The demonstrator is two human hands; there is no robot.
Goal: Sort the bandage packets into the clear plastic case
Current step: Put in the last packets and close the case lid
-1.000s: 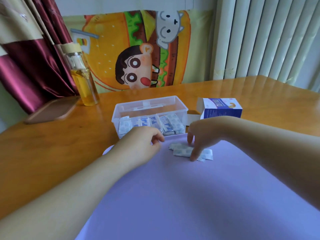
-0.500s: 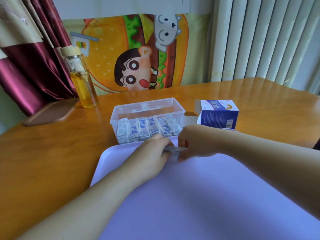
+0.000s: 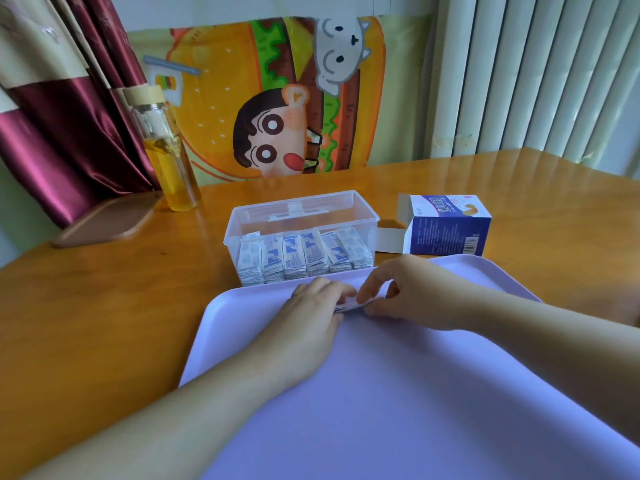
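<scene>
The left hand and the right hand meet over the far part of the lavender tray. Each pinches one end of a thin stack of bandage packets, which lies flat with its long axis running left to right. Just beyond, the clear plastic case holds rows of packets standing on edge; their blue print is unreadable. The blue-and-white carton on the worktop shows a barcode, and its lettering is too blurred to read.
</scene>
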